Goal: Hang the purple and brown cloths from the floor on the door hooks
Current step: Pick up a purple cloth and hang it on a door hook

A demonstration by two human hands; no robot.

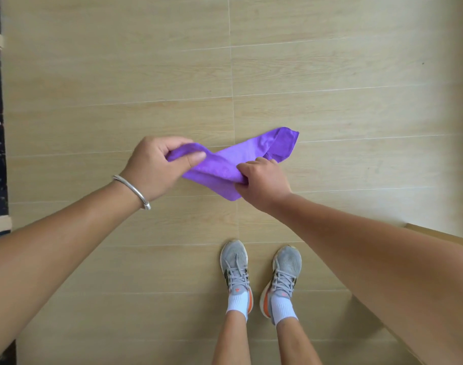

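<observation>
We had the purple cloth off the floor, held in the air w/ both hands, ahead of our shoes. Left hand pinched 1 corner btw thumb & curled fingers; right hand gripped the near edge, fingers curled round it. Step looked like the purple pickup, 1 of 2. Brown cloth & hooks weren't in view. Next we'd prob need to find a hook & a loop or corner to hang.

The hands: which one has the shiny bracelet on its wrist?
The left hand has it: a silver bracelet circles its wrist. The right hand has a bare wrist. Both grip the purple cloth.
</observation>
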